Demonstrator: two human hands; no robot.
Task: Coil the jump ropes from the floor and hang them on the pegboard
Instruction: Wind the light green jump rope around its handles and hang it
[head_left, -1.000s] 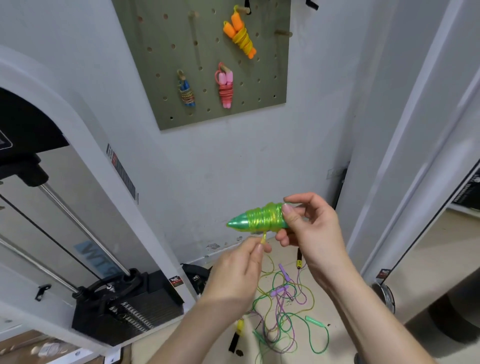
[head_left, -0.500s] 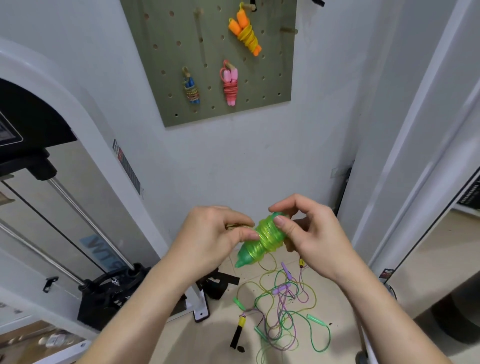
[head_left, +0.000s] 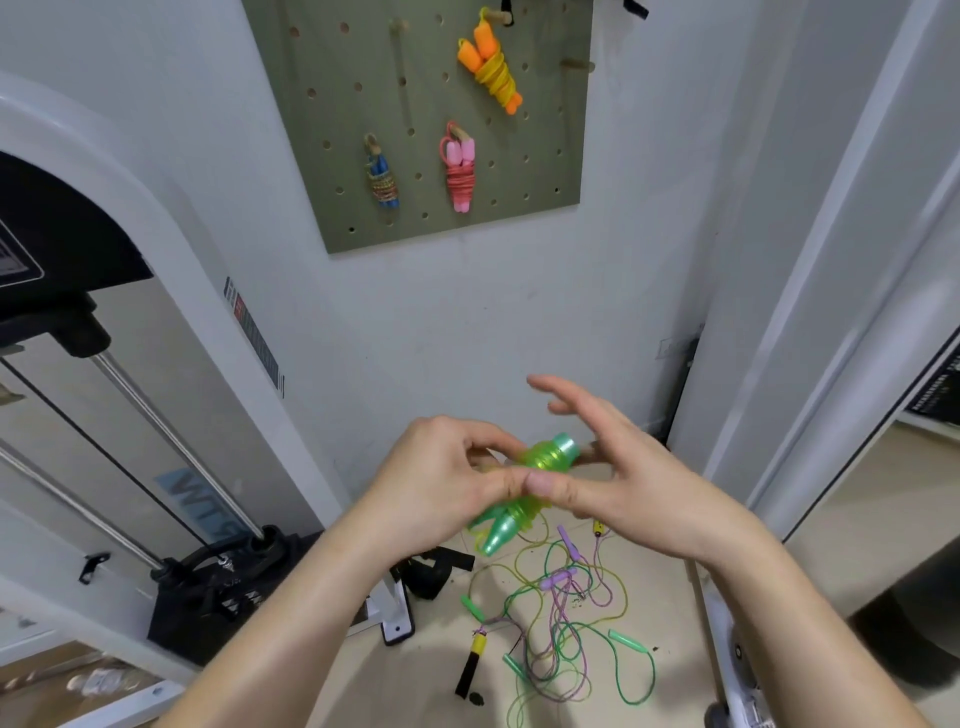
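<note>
**Green rope bundle in both hands, just below picture centre**
The left hand (head_left: 447, 486) grips the wound green rope (head_left: 543, 460) around its middle. The right hand (head_left: 618, 480) is loose, thumb pressed on the coils and other fingers spread. The bundle looks light, and its plastic cord looks springy and slick, likely to unwind if freed, so hold across the wraps, not the tapered handles. The pegboard (head_left: 545, 171) is at twelve o'clock, with a bare peg (head_left: 576, 65) at one. Loose ropes (head_left: 563, 623) lie on the floor at five.
</note>
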